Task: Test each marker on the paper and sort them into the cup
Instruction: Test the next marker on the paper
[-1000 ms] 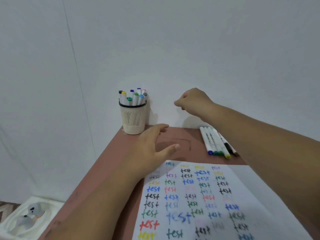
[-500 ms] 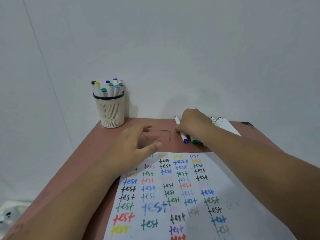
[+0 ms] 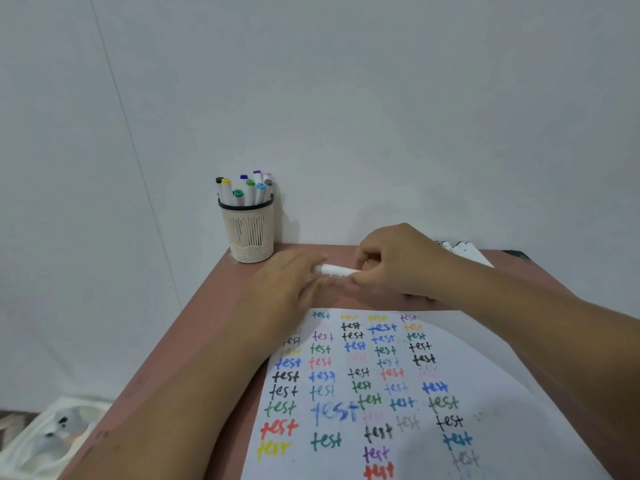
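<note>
Two hands met over the reddish-brown table (image 3: 194, 327), both on one white-barrelled marker (image 3: 337, 270) that lay roughly level just beyond the far edge of the paper (image 3: 491, 403). The right hand (image 3: 398, 261) had its fingers curled round one end of the marker, so the cap colour on that side was hidden. The left hand (image 3: 294, 289) was blurred, with its fingers reaching to the other end of the barrel; honestly couldn't tell if it was actually gripping or just touching. The paper was covered in rows of the word "test" in black, blue, green, red, yellow and purple, and it sat on the near side of the marker, under both forearms. The cup (image 3: 248, 230), a cream slotted pen holder with a dark rim, stood at the table's far left corner against the wall, past the left hand and well apart from the paper. It held a bunch of upright markers (image 3: 250, 190) with black, yellow, blue, green, purple, pink and grey caps. A few more loose markers (image 3: 459, 249) poked out behind the right wrist, at the far edge of the table. A white bag (image 3: 48, 434) sat on the floor off the table's left side.
</note>
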`<state>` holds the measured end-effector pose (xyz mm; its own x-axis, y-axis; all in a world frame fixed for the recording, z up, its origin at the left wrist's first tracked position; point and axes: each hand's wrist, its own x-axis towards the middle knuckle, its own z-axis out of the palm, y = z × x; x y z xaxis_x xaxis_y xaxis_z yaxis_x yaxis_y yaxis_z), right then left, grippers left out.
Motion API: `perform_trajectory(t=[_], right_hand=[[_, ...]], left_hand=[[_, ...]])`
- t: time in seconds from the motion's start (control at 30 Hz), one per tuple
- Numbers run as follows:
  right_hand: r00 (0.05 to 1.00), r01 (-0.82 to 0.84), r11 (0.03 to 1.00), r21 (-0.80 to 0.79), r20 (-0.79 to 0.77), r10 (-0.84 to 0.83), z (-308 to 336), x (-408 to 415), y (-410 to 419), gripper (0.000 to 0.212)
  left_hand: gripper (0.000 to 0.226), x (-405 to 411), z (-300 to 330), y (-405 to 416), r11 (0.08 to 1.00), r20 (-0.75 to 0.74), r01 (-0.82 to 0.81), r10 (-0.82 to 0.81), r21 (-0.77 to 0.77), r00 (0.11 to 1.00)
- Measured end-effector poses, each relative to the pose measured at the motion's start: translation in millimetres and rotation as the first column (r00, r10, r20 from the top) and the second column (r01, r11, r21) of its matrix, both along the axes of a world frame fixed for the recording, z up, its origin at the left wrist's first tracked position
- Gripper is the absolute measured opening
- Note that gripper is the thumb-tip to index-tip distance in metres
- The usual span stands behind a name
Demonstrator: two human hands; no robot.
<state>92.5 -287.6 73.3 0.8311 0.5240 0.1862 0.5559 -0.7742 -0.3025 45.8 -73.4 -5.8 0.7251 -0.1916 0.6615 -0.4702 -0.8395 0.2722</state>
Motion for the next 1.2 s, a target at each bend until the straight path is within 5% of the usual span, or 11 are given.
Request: perform_trajectory(t=[0.13, 0.2, 0.3, 0.4, 0.47, 0.63, 0.87, 1.03, 1.2], right_hand=[[1.0, -0.004, 0.98, 0.197, -0.025, 0.009, 15, -38, -25, 0.007], [0.986, 0.103, 0.914, 0.394, -0.163, -0.041, 23, -54, -41, 0.008], [0.883, 0.301, 0.654, 0.694, -0.462, 0.083, 26, -80, -62, 0.01], [0.823, 0.372, 0.324, 0.87, -0.47, 0.319, 16, -109, -72, 0.037], [0.821, 0.385, 0.222, 0.896, -0.442, 0.362, 7, -129, -73, 0.041], [0.889, 0.333, 0.279, 0.901, -0.398, 0.225, -13, -161, -71, 0.016], [0.927, 0.279, 0.326, 0.903, -0.341, 0.153, -10, -187, -83, 0.008], [0.903, 0.38, 0.11, 0.918, -0.394, 0.173, -18, -184, -94, 0.014], [0.903, 0.399, 0.327, 0.856, -0.429, 0.021, -51, -188, -103, 0.034]], left_hand=[[0.027, -13, 10, -7, 0.997, 0.0, 0.071, -0.071, 0.025, 0.997], [0.017, -27, 20, -20, 0.996, -0.012, 0.085, -0.085, -0.019, 0.996], [0.016, -51, 29, -44, 0.989, -0.16, 0.109, -0.124, -0.101, 0.979], [0.02, -77, 36, -69, 0.959, -0.259, 0.174, -0.231, -0.223, 0.938], [0.024, -94, 42, -83, 0.929, -0.294, 0.212, -0.302, -0.303, 0.907], [0.022, -127, 43, -108, 0.904, -0.264, 0.268, -0.363, -0.334, 0.894], [0.03, -151, 37, -124, 0.855, -0.248, 0.22, -0.367, -0.469, 0.897], [0.045, -153, 27, -125, 0.837, -0.369, 0.075, -0.317, -0.542, 0.874], [0.026, -146, 18, -129, 0.904, -0.472, -0.008, -0.215, -0.427, 0.855]])
